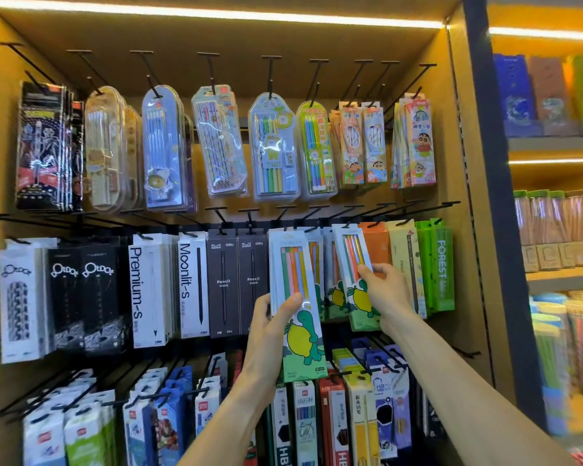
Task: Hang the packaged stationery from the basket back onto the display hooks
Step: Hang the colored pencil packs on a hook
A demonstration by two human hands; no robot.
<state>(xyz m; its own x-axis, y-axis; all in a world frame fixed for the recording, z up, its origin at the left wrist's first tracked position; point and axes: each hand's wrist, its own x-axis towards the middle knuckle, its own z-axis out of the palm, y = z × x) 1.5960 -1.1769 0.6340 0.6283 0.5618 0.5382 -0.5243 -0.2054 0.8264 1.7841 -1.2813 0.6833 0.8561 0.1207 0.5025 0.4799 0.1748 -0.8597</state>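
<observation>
left hand (270, 334) gripping upright turtle pencil pack (298, 307), top at middle-row hook, right hand (386, 290) pinching tilted neighbouring pack (357, 277)

Your two forearms run bare up from the frame's 5 and 6 o'clock edge, no sleeve showing on either. Your left hand (270, 327) and right hand (386, 292) are bare too, with short, unpainted nails.
</observation>
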